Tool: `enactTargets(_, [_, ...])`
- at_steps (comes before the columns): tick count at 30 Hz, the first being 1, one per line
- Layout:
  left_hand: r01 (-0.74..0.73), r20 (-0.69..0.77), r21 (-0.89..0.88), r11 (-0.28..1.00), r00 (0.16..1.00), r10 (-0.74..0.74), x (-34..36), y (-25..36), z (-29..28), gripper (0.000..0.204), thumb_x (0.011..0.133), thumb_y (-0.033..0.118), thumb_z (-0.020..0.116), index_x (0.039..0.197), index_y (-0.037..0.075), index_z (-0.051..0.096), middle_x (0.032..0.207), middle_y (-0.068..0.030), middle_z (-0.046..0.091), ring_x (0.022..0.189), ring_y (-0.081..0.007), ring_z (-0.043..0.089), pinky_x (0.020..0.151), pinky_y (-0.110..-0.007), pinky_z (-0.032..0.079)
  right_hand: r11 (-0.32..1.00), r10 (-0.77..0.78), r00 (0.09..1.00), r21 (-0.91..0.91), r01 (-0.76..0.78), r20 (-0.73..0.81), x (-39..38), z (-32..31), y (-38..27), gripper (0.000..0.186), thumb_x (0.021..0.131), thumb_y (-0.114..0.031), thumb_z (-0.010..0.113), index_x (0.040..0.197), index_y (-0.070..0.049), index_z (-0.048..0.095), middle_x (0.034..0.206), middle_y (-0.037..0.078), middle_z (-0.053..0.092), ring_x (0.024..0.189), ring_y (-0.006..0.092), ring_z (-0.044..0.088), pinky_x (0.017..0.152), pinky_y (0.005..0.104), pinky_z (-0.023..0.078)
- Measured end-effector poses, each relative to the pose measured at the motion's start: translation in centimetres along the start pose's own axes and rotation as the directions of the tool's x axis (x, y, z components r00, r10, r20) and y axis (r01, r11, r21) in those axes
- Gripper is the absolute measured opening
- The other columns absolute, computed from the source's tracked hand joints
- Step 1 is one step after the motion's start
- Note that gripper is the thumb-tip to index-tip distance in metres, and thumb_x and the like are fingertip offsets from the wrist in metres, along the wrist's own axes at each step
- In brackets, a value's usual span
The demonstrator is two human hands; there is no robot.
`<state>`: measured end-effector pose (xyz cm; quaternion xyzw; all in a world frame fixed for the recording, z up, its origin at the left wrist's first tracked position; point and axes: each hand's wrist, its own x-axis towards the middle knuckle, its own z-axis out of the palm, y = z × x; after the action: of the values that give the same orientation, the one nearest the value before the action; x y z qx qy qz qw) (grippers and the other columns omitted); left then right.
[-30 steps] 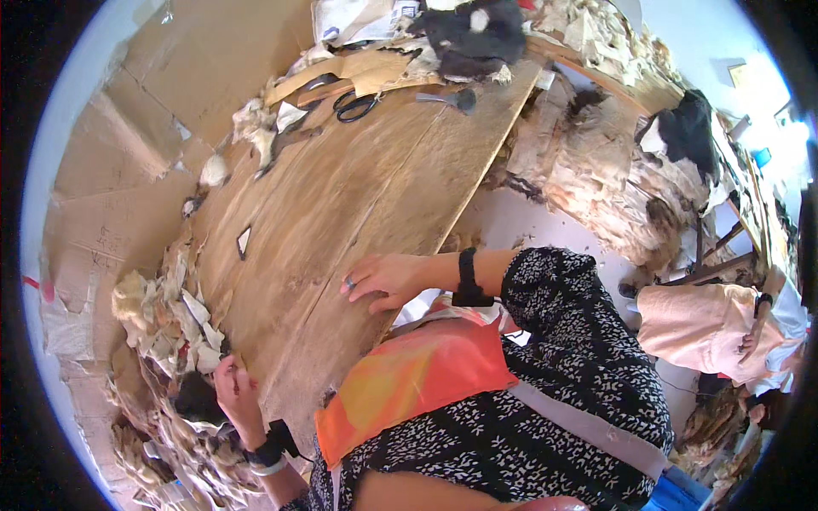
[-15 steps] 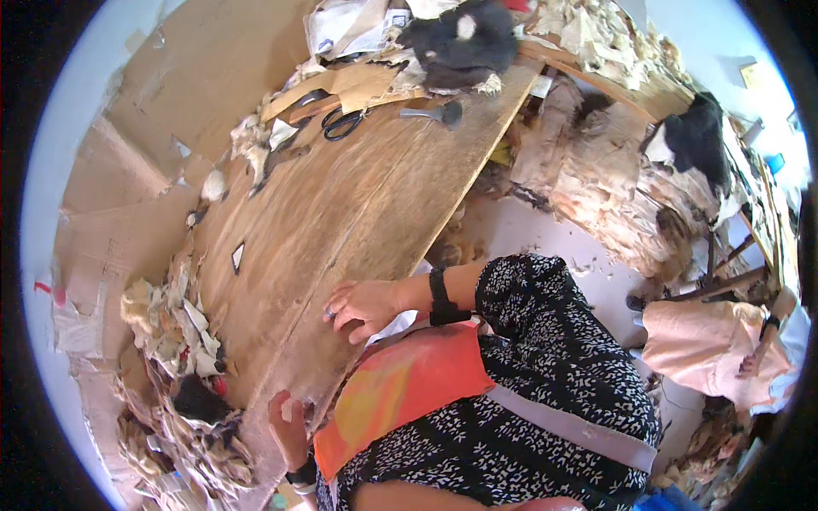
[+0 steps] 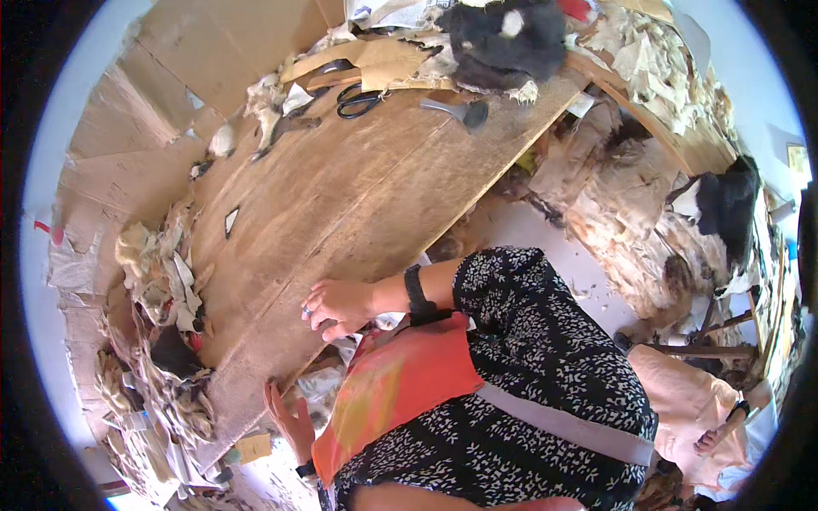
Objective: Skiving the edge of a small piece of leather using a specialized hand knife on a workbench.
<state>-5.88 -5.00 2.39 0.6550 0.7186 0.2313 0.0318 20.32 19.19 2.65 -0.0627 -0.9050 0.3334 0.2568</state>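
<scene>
My right hand, a dark band on its wrist, hovers at or rests on the near edge of a worn wooden board. Its fingers are loosely spread and bent, with nothing in them. Lower down, beside the board's edge, my left hand has its fingers stretched and thumb apart, also holding nothing. Whether either hand touches the wood I cannot tell. A small triangular white scrap with dark edges lies on the board. Farther off are black-handled scissors and a grey-handled tool with a wide dark head.
Fur and hide scraps pile along the board's left side. A black fur piece lies at its far end. Stacked pale hides stand to the right. Another person's hand shows at the lower right, near peach-coloured cloth.
The view has shifted, showing more floor below the board. My left hand's fingers are more stretched and apart. My right hand keeps nearly the same pose. The scissors and scrap stay on the board.
</scene>
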Motion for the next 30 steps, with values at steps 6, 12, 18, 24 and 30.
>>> enactTargets(6, [0.108,-0.027,-0.162,0.981,0.993,-0.113,-2.4,3.5,-0.2,0.067,0.084,0.015,0.066,0.145,0.006,0.038,0.15,-0.0193,0.036,0.138,-0.0385,0.034,0.113,-0.05,0.028,0.998,0.049,0.998,0.045,-0.051,0.033,-0.4,-0.1,-0.3,0.022,0.081,-0.024,0.071,0.088,-0.004,0.069,0.116,0.015,0.066,0.116,0.0302,0.058,0.101,0.0453,0.04])
enactTargets(12, [0.096,-0.09,-0.27,0.958,0.988,-0.125,-3.5,3.0,1.4,0.068,0.082,0.008,0.066,0.145,0.007,0.039,0.147,-0.0184,0.041,0.137,-0.0361,0.038,0.113,-0.049,0.029,0.976,0.105,0.993,0.194,-0.094,-0.045,-4.5,-1.6,-2.7,0.012,0.083,-0.014,0.066,0.081,-0.002,0.064,0.119,0.017,0.064,0.114,0.0335,0.059,0.098,0.0428,0.044])
enactTargets(18, [0.043,-0.086,-0.461,0.887,0.992,-0.092,-7.4,-5.1,6.0,0.053,0.093,0.017,0.06,0.141,0.003,0.044,0.135,-0.0144,0.052,0.12,-0.0255,0.052,0.101,-0.036,0.04,0.455,0.296,0.743,0.596,-0.662,0.6,-13.7,1.2,-8.1,0.06,0.098,-0.045,0.051,0.145,-0.01,0.041,0.148,0.014,0.041,0.141,0.0263,0.029,0.115,0.0407,0.024])
enactTargets(24, [0.074,0.08,-0.589,0.805,0.996,-0.033,-9.6,-8.9,4.4,0.052,0.092,0.015,0.06,0.141,0.003,0.045,0.135,-0.015,0.052,0.121,-0.0264,0.052,0.101,-0.037,0.04,0.501,0.344,0.802,0.627,-0.597,0.489,-14.3,9.0,-13.2,0.066,0.098,-0.047,0.05,0.149,-0.009,0.035,0.151,0.012,0.037,0.14,0.0246,0.031,0.115,0.0389,0.023])
enactTargets(30, [0.171,0.22,-0.71,0.683,0.975,-0.015,-13.7,-11.2,2.9,0.052,0.091,0.014,0.06,0.14,0.003,0.046,0.135,-0.0155,0.052,0.121,-0.0274,0.052,0.101,-0.038,0.04,0.002,0.466,0.661,0.746,-0.666,0.588,-14.6,11.2,-20.2,0.079,0.096,-0.054,0.05,0.152,-0.003,0.026,0.155,0.009,0.031,0.139,0.0217,0.031,0.116,0.0357,0.021])
